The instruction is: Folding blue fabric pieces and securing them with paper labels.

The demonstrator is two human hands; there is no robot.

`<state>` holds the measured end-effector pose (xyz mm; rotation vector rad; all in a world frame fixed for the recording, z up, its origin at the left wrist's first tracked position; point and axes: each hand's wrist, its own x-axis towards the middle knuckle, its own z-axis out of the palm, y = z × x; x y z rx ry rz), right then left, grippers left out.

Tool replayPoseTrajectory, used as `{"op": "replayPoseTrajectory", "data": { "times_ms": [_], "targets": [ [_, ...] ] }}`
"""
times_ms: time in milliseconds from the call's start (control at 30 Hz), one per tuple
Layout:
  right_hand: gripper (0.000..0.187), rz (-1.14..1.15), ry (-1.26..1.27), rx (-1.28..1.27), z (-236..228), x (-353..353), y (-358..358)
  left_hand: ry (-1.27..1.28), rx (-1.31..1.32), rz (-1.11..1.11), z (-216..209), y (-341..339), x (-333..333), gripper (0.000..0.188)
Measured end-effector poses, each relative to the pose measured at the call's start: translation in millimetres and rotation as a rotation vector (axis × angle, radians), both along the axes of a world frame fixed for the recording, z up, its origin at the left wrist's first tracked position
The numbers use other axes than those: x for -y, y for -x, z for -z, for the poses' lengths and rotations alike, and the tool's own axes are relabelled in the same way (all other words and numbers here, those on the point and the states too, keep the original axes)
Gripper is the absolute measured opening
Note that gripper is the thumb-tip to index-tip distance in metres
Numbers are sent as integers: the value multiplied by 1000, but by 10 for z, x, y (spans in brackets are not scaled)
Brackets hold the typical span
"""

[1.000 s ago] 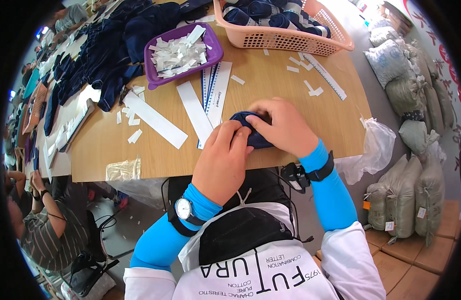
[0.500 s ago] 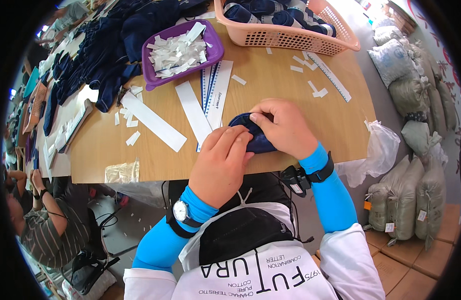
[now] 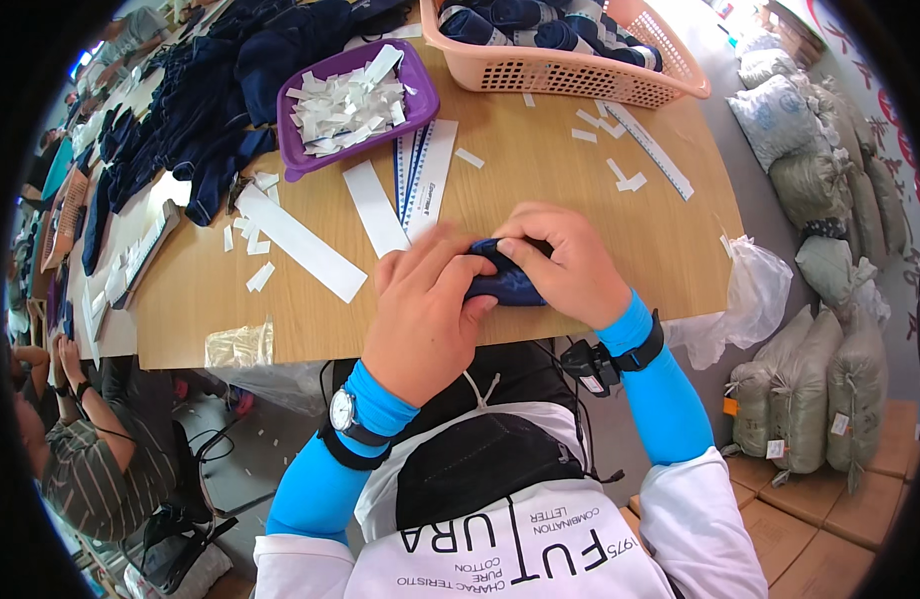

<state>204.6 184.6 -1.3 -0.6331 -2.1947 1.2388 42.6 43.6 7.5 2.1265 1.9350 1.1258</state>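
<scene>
Wooden table [image 3: 540, 180] under both hands [image 3: 500, 290] on navy bundle [image 3: 505, 285].

Both hands press on a dark blue rolled sock [image 3: 505, 280] at the near edge of the wooden tabletop [image 3: 540, 170]. The left hand [image 3: 425, 309] covers its left end; the right hand [image 3: 570, 262] curls over its right end. White paper strips [image 3: 300, 243] lie beside them, a purple tray of paper scraps [image 3: 352, 95] and an orange basket [image 3: 570, 70] farther back.
</scene>
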Motion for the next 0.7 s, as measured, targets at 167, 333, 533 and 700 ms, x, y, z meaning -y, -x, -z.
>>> {"op": "replayPoseTrajectory", "data": {
  "times_ms": [167,333,533,700],
  "targets": [
    [4,-27,-69,-58,-60,128,-83,31,177,15,78,-3,51,27],
    [9,1,-264,-48,-62,266,-197,38,282,35,97,4,56,26],
    [32,17,-366,2,-83,410,-294,22,348,30,138,28,55,28],
    [44,69,-367,32,37,411,-299,10,348,-15,34,-15,46,32]
  ]
}}
